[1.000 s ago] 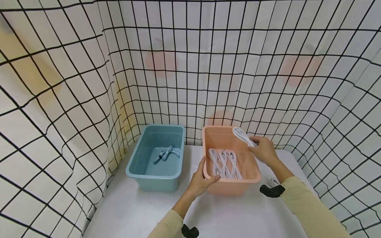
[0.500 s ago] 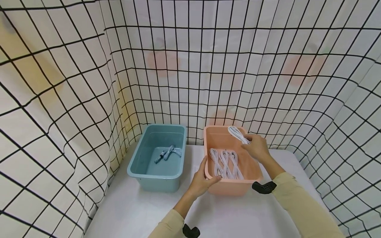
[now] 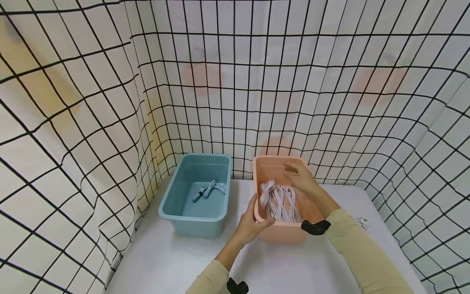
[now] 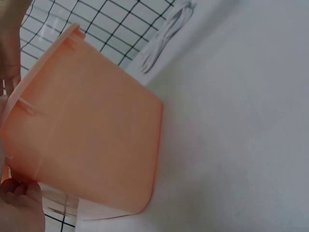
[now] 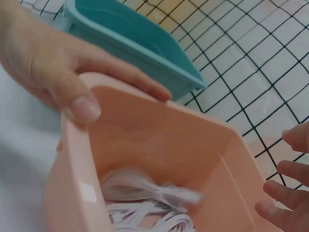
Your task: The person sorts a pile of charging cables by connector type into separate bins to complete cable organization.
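My left hand (image 3: 249, 224) holds the near left corner of a peach plastic bin (image 3: 282, 233), its thumb over the rim in the right wrist view. Over the bin's far right part, my right hand (image 3: 300, 178) has its fingers spread, with nothing in them. A bundled white cable (image 5: 149, 187), blurred by motion, is inside the bin, over or against other white cable bundles (image 3: 284, 204). From the left wrist view, the bin's outer wall (image 4: 96, 125) hides what lies inside.
Left of the peach bin stands a blue bin (image 3: 198, 226) with a small tied cable (image 3: 211, 188) in it. Another white cable bundle (image 3: 362, 223) lies on the white table (image 3: 268, 269), partly behind my right sleeve. Black grid netting (image 3: 257, 87) surrounds the table's back and sides.
My right hand has moved left over the peach bin and let go of a white cable bundle, which is now inside on the left. My left hand keeps its place on the rim.
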A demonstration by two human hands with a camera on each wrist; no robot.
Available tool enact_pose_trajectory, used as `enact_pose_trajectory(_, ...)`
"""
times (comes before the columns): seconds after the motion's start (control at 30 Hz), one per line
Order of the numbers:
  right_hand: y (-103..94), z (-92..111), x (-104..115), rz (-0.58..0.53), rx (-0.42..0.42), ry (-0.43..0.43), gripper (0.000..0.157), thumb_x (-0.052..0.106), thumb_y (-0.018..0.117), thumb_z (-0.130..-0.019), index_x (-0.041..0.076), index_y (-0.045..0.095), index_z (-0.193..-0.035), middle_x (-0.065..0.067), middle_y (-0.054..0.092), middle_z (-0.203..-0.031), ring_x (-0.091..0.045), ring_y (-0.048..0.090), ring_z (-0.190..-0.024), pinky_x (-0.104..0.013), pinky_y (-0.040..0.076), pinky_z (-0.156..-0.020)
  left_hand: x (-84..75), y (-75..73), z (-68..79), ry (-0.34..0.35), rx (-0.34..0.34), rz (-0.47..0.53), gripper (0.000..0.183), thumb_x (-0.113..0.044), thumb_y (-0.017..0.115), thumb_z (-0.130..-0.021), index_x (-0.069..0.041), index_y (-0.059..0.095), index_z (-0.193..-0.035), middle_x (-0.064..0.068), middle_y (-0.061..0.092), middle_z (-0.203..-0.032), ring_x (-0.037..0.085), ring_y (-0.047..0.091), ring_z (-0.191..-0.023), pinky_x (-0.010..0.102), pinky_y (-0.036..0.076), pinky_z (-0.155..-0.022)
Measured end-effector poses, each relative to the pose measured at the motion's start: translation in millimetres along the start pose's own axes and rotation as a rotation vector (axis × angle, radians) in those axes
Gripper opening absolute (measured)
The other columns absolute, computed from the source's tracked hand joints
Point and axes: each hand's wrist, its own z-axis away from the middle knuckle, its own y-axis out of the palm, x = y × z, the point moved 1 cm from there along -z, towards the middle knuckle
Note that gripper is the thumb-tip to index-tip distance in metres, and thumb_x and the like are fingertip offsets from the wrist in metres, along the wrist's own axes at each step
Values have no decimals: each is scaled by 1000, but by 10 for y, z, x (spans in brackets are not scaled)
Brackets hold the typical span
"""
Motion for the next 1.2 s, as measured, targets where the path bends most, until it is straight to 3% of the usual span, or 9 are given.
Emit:
enact_pose_trajectory(0.23, -55, 22, -118, 154, -3, -43, 53, 20, 59, -106, 2, 45, -155, -28, 51, -147, -51, 47, -134, -61, 45, -103, -1, 11, -3, 15, -5, -21, 105, -33, 83, -90, -27, 12, -168, 9, 43, -158, 20, 54, -131, 38, 49, -102)
enact_pose_trajectory(0.47, -45, 35, -163, 175, 42, -54, 55, 16, 63, -103, 5, 47, -154, -26, 53, -146, -50, 51, -131, -60, 47, -102, 14, 19, -1, 6, -7, -3, 107, -32, 84, -89, -29, 13, -168, 6, 41, -160, 19, 52, -133, 38, 47, -104)
enact_pose_trajectory(0.87, -103, 142, -183, 167, 40, -64, 60, 21, 69, -102, 7, 46, -155, -27, 52, -146, -51, 51, -130, -62, 47, -100, 12, 16, 4, -1, -1, -2, 107, -36, 84, -88, -33, 12, -167, 2, 43, -159, 15, 53, -131, 33, 47, -103)
enact_pose_trajectory(1.0, -153, 195, -208, 173, 30, -74, 59, 21, 68, -102, 7, 46, -156, -26, 51, -147, -51, 51, -130, -61, 48, -100, 24, 21, -2, 31, -4, -15, 108, -36, 84, -88, -27, 12, -168, 7, 45, -157, 17, 54, -130, 37, 47, -103)
enact_pose_trajectory(1.2, -248, 272, -238, 162, 21, -62, 62, 22, 69, -102, 6, 44, -156, -26, 49, -149, -51, 49, -132, -61, 47, -101, 17, 16, 6, 40, -5, 0, 108, -35, 85, -89, -26, 12, -168, 8, 46, -155, 17, 56, -126, 36, 48, -101)
